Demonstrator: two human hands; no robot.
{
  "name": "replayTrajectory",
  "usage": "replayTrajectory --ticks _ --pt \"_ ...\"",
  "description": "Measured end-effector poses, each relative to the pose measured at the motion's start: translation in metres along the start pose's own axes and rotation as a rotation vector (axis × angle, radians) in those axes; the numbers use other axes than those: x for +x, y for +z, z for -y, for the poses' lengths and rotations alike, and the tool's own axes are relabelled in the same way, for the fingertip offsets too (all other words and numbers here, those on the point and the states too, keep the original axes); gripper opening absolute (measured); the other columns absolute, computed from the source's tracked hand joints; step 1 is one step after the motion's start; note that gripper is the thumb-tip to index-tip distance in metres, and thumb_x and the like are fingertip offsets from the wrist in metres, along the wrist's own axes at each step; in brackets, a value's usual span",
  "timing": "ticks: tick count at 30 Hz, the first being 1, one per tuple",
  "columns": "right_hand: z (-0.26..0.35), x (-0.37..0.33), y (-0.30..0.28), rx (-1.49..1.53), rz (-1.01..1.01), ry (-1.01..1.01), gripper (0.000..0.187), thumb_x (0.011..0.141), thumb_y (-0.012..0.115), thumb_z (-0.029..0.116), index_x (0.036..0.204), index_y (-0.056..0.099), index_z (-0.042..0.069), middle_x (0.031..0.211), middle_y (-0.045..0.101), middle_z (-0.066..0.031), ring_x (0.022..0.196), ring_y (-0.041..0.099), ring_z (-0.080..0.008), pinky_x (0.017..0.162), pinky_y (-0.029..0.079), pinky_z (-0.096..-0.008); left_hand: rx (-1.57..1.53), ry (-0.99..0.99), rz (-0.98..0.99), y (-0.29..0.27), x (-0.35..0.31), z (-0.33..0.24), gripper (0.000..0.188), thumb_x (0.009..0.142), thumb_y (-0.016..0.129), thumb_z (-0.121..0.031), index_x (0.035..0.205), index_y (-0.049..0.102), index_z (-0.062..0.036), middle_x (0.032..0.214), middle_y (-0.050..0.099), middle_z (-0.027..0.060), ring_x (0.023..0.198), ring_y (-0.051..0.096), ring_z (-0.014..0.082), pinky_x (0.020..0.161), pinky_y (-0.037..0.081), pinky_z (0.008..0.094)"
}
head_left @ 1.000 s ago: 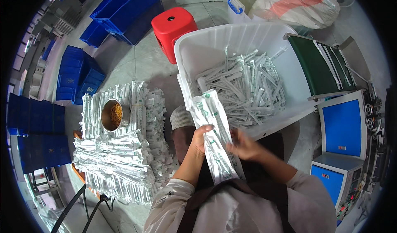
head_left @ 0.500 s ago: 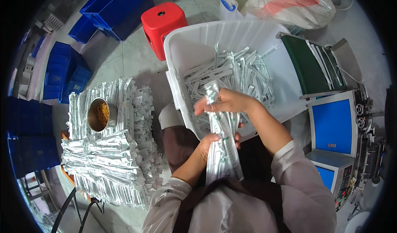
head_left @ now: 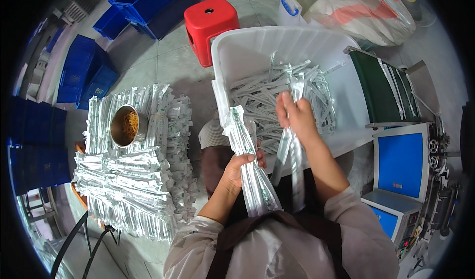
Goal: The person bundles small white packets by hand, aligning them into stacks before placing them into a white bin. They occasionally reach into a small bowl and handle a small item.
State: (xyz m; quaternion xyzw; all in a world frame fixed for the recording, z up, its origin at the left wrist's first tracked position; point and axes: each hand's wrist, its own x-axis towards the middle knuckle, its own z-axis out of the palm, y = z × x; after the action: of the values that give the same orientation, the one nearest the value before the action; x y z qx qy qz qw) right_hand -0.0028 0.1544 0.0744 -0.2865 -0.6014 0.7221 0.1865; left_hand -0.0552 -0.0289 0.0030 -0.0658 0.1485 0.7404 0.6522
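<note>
My left hand (head_left: 241, 169) is closed round a bundle of long, narrow packets (head_left: 253, 185) in clear-and-white wrapping with green print; what is inside them I cannot make out. Apart from the bundle, on its right, my right hand (head_left: 298, 116) grips a few more such packets (head_left: 297, 172), smeared by motion, which hang down toward my lap. Both hands are at the near side of a big white plastic tub (head_left: 225, 56), where many loose packets (head_left: 257, 96) lie crisscross.
Left of me, stacked packets (head_left: 118, 180) carry a metal cup (head_left: 118, 125) of yellow rubber bands (head_left: 130, 124). A red stool (head_left: 212, 13) and blue bins (head_left: 153, 7) stand beyond. At right, a green conveyor belt (head_left: 368, 83) slopes beside a machine with blue panels (head_left: 401, 155).
My hands have moved apart. The right has drawn a few packets away to the right, while the left keeps the bundle. The whole view has shifted slightly.
</note>
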Motion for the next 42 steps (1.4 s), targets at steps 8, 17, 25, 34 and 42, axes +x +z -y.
replayTrajectory --ticks 8,17,25,34,42 --pt "-0.047 0.121 -0.027 -0.811 -0.009 -0.205 0.040 0.086 0.057 0.028 0.111 0.048 -0.002 0.092 0.061 -0.0117 0.079 0.060 -0.0200 0.065 0.046 -0.0267 0.049 0.099 0.052 -0.015 -0.027 -0.018 0.048 0.059 0.064 -0.013 0.103 0.048 -0.0020 0.076 0.049 0.0056 0.067 0.049 0.0186 0.065 0.042 0.0307" --pt "-0.008 0.023 0.178 -0.517 1.067 -0.368 0.012 0.074 0.062 0.011 0.082 0.064 0.002 0.077 0.064 -0.0096 0.073 0.062 -0.0232 0.067 0.048 -0.0310 -0.134 0.179 0.399 -0.017 -0.068 -0.038 0.062 0.068 0.069 -0.014 0.121 0.041 0.0042 0.114 0.053 0.0201 0.113 0.047 0.0371 0.096 0.039 0.0444" --pt "-0.035 0.077 0.326 -0.606 0.962 -0.533 0.015 0.079 0.060 0.016 0.086 0.066 0.005 0.082 0.065 -0.0110 0.079 0.063 -0.0237 0.069 0.049 -0.0336 0.079 0.512 0.018 -0.027 -0.126 -0.072 0.039 0.063 0.071 -0.015 0.090 0.045 -0.0031 0.073 0.050 0.0065 0.068 0.050 0.0178 0.068 0.041 0.0311" --pt "-0.093 0.114 0.400 -1.354 0.982 -0.671 0.010 0.065 0.058 0.007 0.068 0.067 0.008 0.075 0.064 -0.0158 0.074 0.063 -0.0309 0.064 0.049 -0.0395 -0.011 0.569 -0.046 -0.040 -0.145 -0.077 0.038 0.063 0.068 -0.012 0.091 0.045 -0.0032 0.074 0.050 0.0075 0.069 0.051 0.0186 0.069 0.042 0.0318" --pt "-0.080 0.102 0.363 -0.661 0.710 -0.802 0.009 0.077 0.060 0.014 0.076 0.063 0.005 0.086 0.058 -0.0051 0.074 0.058 -0.0278 0.066 0.047 -0.0359 0.097 0.636 -0.091 -0.027 -0.144 -0.071 0.038 0.063 0.067 -0.011 0.094 0.046 -0.0017 0.074 0.051 0.0084 0.069 0.053 0.0205 0.066 0.043 0.0323"
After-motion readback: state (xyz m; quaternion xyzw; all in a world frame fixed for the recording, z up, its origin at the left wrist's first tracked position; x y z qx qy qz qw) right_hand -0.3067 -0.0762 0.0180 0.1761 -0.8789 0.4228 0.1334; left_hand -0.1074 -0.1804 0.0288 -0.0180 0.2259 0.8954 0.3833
